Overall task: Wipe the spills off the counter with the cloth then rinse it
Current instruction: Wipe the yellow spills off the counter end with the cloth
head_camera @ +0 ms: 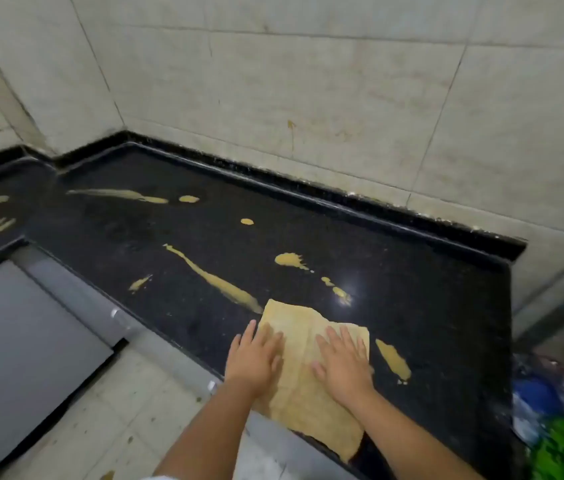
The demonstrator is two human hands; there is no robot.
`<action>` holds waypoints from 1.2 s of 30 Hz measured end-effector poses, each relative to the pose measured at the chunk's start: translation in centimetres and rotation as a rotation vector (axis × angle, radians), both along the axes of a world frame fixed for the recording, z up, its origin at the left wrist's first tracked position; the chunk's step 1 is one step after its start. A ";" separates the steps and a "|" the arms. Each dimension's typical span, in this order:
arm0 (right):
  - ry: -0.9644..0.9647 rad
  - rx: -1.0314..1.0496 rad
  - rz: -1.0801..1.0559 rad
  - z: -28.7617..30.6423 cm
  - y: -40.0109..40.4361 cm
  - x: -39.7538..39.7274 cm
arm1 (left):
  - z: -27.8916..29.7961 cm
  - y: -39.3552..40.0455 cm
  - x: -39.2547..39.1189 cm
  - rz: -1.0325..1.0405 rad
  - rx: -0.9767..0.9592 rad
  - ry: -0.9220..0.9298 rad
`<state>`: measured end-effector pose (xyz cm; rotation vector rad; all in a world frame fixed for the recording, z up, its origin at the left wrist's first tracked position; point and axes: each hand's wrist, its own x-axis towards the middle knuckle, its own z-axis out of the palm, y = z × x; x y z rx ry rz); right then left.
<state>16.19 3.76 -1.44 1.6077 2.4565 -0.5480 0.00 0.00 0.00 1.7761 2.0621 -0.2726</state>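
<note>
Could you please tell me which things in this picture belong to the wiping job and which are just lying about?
Part of the job:
cloth
yellow spills
black counter
left hand, flat on the cloth
right hand, flat on the cloth

Just lying about:
plastic bags at the counter's right end
grey cabinet door below

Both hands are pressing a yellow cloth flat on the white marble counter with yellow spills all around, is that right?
Not quite: the head view shows a black speckled counter, not white marble. The left hand and right hand do press the yellow cloth flat, with yellow spills around.
</note>
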 end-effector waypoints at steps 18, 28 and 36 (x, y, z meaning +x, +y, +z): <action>0.272 0.353 -0.107 -3.0 -1.9 1.6 | -3.2 3.3 -5.2 -0.478 0.351 -0.123; 0.613 0.370 -0.204 0.4 -2.0 1.3 | -0.7 3.5 -5.8 -0.398 0.563 -0.393; 0.463 0.368 -0.183 0.1 -2.4 1.5 | -1.8 1.5 -6.6 -0.340 0.418 -0.347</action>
